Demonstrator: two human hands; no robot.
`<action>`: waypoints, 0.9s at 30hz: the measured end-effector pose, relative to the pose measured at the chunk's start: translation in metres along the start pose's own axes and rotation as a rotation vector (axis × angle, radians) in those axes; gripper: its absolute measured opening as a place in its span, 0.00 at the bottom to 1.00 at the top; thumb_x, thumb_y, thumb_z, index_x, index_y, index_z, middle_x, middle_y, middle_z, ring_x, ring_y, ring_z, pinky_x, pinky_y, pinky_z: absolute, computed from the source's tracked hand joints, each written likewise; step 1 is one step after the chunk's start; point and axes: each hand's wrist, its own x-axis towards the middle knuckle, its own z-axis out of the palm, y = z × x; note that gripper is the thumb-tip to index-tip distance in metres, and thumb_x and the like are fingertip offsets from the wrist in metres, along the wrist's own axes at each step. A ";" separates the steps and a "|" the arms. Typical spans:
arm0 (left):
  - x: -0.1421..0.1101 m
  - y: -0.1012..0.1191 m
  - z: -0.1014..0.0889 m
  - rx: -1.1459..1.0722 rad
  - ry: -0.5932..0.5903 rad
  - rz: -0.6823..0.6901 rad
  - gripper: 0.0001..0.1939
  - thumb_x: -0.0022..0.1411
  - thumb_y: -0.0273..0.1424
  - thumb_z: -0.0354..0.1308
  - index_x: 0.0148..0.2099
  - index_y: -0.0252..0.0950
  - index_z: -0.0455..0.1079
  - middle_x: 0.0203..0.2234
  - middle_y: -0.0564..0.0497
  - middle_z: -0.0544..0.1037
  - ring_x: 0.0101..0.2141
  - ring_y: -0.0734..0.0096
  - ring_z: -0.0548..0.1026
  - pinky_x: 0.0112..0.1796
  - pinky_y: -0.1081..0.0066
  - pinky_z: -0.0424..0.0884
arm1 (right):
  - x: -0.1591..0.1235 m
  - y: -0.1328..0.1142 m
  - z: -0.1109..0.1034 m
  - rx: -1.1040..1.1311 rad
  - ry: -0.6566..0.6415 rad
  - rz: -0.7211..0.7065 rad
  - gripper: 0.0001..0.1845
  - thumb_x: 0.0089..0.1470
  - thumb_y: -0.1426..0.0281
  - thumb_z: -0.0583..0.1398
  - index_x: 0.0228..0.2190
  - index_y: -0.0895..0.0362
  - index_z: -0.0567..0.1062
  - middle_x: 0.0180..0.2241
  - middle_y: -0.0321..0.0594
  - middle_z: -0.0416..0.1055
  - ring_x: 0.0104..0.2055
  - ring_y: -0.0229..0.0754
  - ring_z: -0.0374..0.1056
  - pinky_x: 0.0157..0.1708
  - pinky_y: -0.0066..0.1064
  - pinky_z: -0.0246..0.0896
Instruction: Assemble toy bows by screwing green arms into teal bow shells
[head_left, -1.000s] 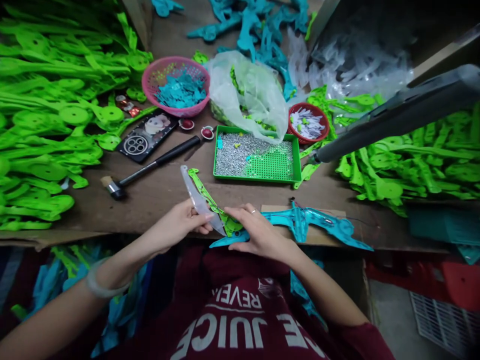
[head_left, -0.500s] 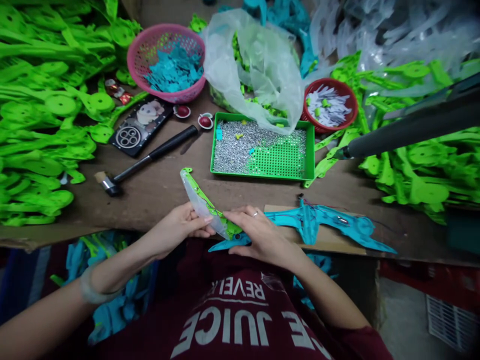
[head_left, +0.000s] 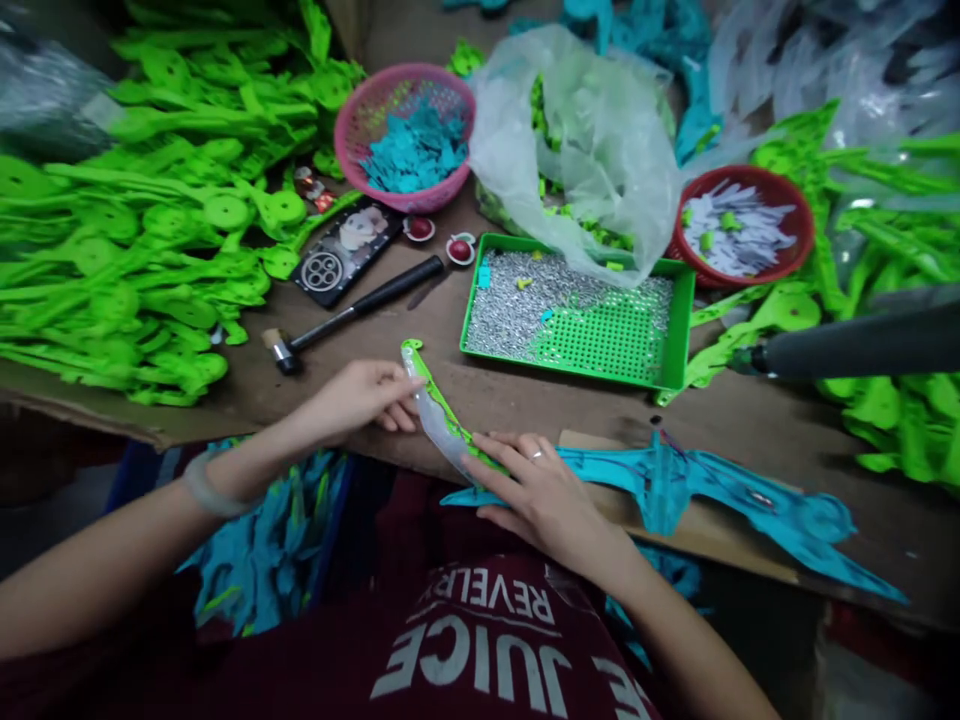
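A curved plastic piece (head_left: 442, 425), bright green along one edge and translucent white along the other, slants up from the table's front edge. My left hand (head_left: 375, 392) is closed at its upper part, with the thumb against the translucent side and the other fingers curled. Around the lower end my right hand (head_left: 536, 490) has its fingers on the piece, its thumb lower by the tip of a blue plastic frame (head_left: 664, 480). That long frame, shaped like a toy bow, lies to the right on cardboard with thin wires on it. My right fingers partly hide the joint.
A green tray (head_left: 574, 365) of small metal pins stands ahead, near a hammer (head_left: 360, 305) and a phone (head_left: 349, 250). Behind are a pink basket (head_left: 409, 185) of blue pieces, a plastic bag (head_left: 577, 150) and a red basket (head_left: 742, 275). A dark tool (head_left: 862, 340) juts in from the right.
The view has shifted, so the table's things appear farther right. My left hand has moved up along the curved piece; my right hand stays at the lower end, its fingers more spread.
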 end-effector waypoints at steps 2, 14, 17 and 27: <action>0.012 0.010 -0.018 0.053 0.095 0.061 0.19 0.58 0.46 0.65 0.30 0.34 0.70 0.25 0.47 0.81 0.19 0.77 0.75 0.19 0.79 0.66 | 0.000 0.001 0.001 0.000 0.015 -0.007 0.26 0.59 0.65 0.64 0.57 0.57 0.70 0.60 0.50 0.69 0.56 0.55 0.64 0.49 0.48 0.68; 0.019 -0.008 -0.027 0.213 0.213 0.305 0.22 0.65 0.46 0.59 0.25 0.36 0.65 0.15 0.52 0.76 0.14 0.72 0.71 0.19 0.75 0.60 | -0.008 0.015 0.005 -0.145 0.107 -0.143 0.30 0.62 0.56 0.59 0.62 0.54 0.66 0.57 0.50 0.73 0.52 0.53 0.71 0.45 0.45 0.75; -0.001 -0.035 -0.011 0.282 0.464 0.468 0.18 0.67 0.44 0.58 0.29 0.37 0.69 0.23 0.48 0.79 0.24 0.65 0.78 0.25 0.72 0.63 | -0.004 0.034 -0.020 -0.190 0.196 -0.256 0.29 0.63 0.52 0.56 0.62 0.46 0.67 0.54 0.47 0.75 0.50 0.51 0.74 0.41 0.39 0.76; 0.011 -0.103 0.020 0.603 1.163 1.024 0.15 0.70 0.27 0.51 0.28 0.40 0.64 0.18 0.56 0.70 0.18 0.72 0.72 0.23 0.69 0.64 | 0.356 -0.001 -0.110 -0.352 0.301 0.053 0.18 0.65 0.62 0.57 0.45 0.64 0.76 0.44 0.51 0.75 0.47 0.45 0.73 0.46 0.35 0.68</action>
